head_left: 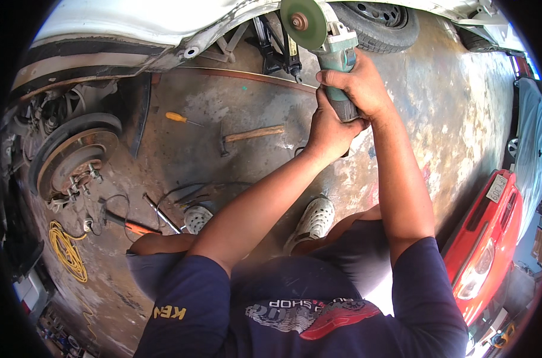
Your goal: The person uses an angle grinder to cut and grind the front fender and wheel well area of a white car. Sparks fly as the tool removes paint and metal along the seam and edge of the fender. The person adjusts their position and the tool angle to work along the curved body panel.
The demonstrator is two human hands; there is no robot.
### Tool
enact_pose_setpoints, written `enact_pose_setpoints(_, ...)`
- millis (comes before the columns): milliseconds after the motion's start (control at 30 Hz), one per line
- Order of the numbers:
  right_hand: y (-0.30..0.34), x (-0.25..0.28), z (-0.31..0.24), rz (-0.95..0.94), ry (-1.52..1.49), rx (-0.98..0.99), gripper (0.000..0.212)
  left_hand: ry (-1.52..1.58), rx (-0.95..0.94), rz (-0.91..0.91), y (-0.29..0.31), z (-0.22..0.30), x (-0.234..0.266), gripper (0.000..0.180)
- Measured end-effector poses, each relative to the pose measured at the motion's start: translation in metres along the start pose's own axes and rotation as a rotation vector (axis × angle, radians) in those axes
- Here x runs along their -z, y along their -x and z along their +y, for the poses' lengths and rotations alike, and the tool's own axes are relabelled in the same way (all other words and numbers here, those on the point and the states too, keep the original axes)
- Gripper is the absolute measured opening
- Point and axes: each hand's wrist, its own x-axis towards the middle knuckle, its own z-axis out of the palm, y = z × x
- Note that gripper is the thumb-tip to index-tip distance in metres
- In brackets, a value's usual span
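Both of my hands grip a green and grey angle grinder at the top centre, held out in front of me. My right hand wraps round the body, with its thumb across the front. Lower down, my left hand is closed round the rear end of the grip. The round greenish disc on the grinder's head faces up and left, close to the white car body. Whether the disc touches the car or is spinning cannot be told.
A hammer and a yellow-handled screwdriver lie on the stained floor. At left stands an exposed brake disc, with a coiled yellow cord below. A black jack and a wheel are ahead; a red car is at right.
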Motion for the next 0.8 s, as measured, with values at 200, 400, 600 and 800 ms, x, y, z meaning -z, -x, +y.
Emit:
enact_pose_setpoints(200,-0.004,0.001,0.003,0.014,0.036,0.016,0.056,-0.023,-0.025,0.009,-0.003,-0.004,-0.001,0.105)
enact_pose_setpoints(400,-0.003,-0.006,0.000,0.047,0.064,0.040,0.049,0.001,-0.039,0.022,-0.007,-0.012,0.000,0.104)
enact_pose_setpoints(600,-0.004,-0.005,0.003,0.068,0.078,0.037,0.051,0.054,-0.015,0.002,-0.010,-0.016,0.000,0.104)
enact_pose_setpoints(800,-0.004,-0.007,-0.001,0.067,0.074,0.026,0.053,0.056,-0.054,0.011,-0.011,-0.016,0.002,0.103)
